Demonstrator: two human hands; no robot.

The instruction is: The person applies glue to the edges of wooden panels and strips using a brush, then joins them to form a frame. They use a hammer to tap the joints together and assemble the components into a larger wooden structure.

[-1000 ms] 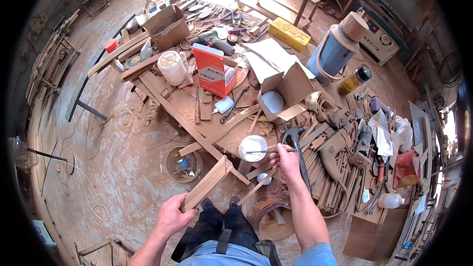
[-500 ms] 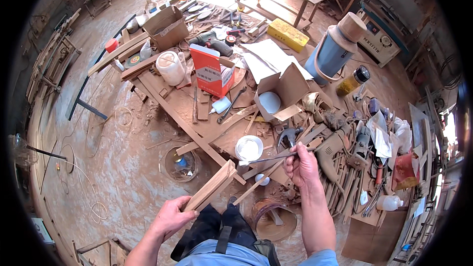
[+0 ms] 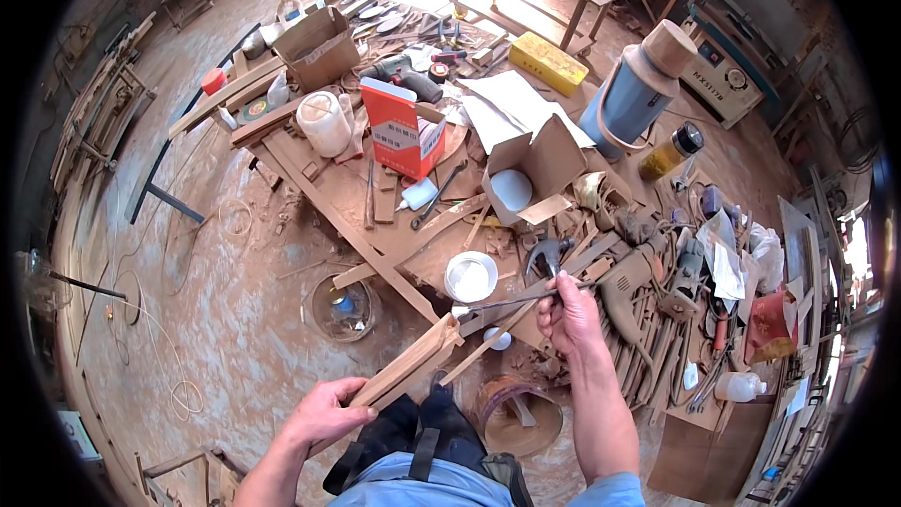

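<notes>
Wood [image 3: 408,360] and stick [image 3: 508,301], lower centre of frame
The left hand [image 3: 328,410] grips the wood; the right hand [image 3: 571,315] pinches the stick between fingers.

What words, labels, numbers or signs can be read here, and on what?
I won't copy out wording, but here is where it stands:
Red-and-white carton: printed lines on its front.
Pale machine panel: large dark characters.
Blue flask: small mark, too small to read.
Yellow box: faint marks, too blurred to read.
Wooden piece in the left hand: no writing visible.
</notes>
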